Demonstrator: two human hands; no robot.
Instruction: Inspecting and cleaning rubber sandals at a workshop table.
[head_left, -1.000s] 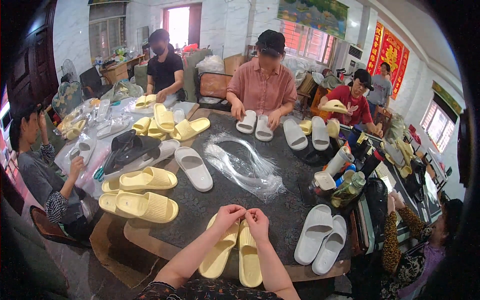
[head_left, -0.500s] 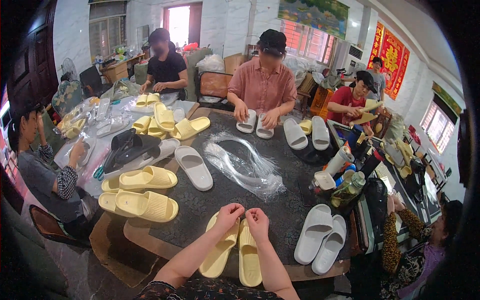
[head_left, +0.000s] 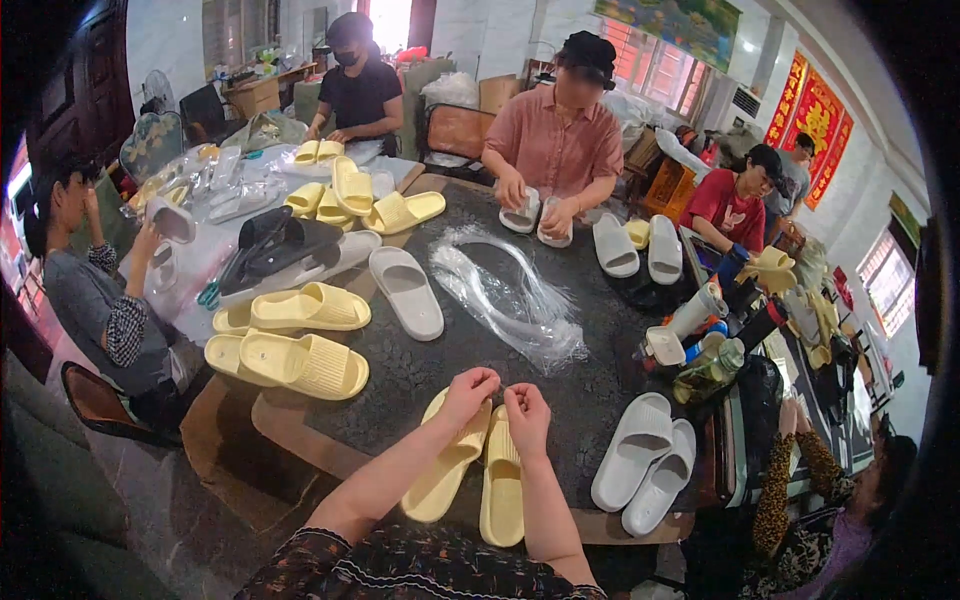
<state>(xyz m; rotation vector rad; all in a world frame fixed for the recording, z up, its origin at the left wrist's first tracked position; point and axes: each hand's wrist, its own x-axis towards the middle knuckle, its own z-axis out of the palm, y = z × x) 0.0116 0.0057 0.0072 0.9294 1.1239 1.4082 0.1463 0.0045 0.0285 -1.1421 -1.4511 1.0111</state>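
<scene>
Two yellow slippers (head_left: 502,490) lie on surface (head_left: 360,425), heels toward you. Left hand (head_left: 473,392), right hand (head_left: 527,410) above, both pinched at fingertips; can't tell on what. Work close, steady, clear of slippers.

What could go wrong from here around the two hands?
The right forearm runs close along the yellow slide sandals and might nudge one askew. The left hand and right hand are pinched; anything as fine as the clear plastic strands could slip away unnoticed. What they hold is too small to tell.
</scene>
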